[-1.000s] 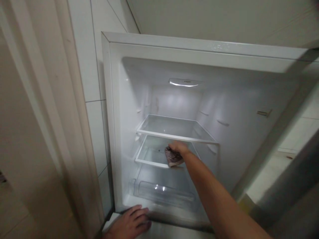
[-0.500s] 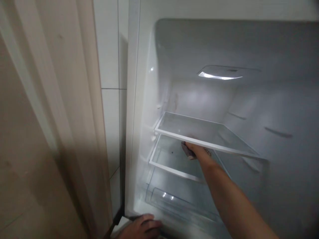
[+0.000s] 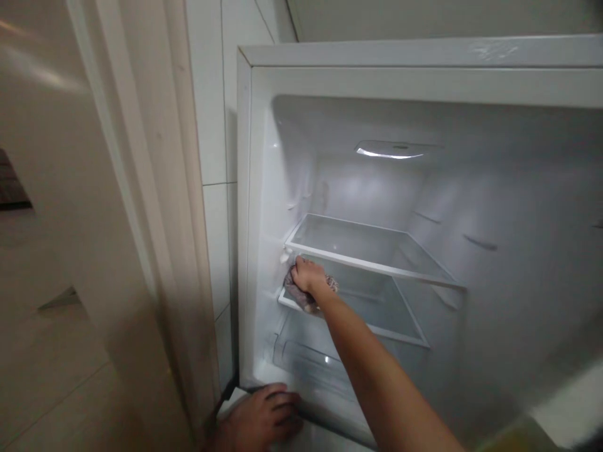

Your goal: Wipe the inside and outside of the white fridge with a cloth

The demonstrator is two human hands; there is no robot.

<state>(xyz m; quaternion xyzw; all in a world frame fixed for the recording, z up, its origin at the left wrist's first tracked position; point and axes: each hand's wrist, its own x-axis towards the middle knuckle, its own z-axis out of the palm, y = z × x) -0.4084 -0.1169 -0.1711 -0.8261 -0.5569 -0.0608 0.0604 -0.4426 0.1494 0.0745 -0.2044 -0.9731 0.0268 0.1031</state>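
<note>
My right hand (image 3: 308, 276) is closed around a bunched grey-brown cloth (image 3: 296, 294) with a patterned part showing at its other side. It presses the cloth near the left inner wall of the fridge, at the left front of the middle glass shelf (image 3: 372, 295), below the upper glass shelf (image 3: 348, 235). Low in the view, my left hand (image 3: 271, 414) rests on a white edge (image 3: 238, 397) below the fridge opening. Its fingers are slightly bent and apart, holding nothing.
The fridge (image 3: 264, 188) has a lit lamp (image 3: 389, 150) at its ceiling. Beneath the shelves sits a clear drawer (image 3: 306, 361). A wooden door frame (image 3: 174, 188) and white wall tiles (image 3: 211, 125) stand close on the left.
My right hand has moved the cloth left and toward the shelf's front, to the side wall. The view has shifted, so the fridge's top edge now shows. My left hand stays put.
</note>
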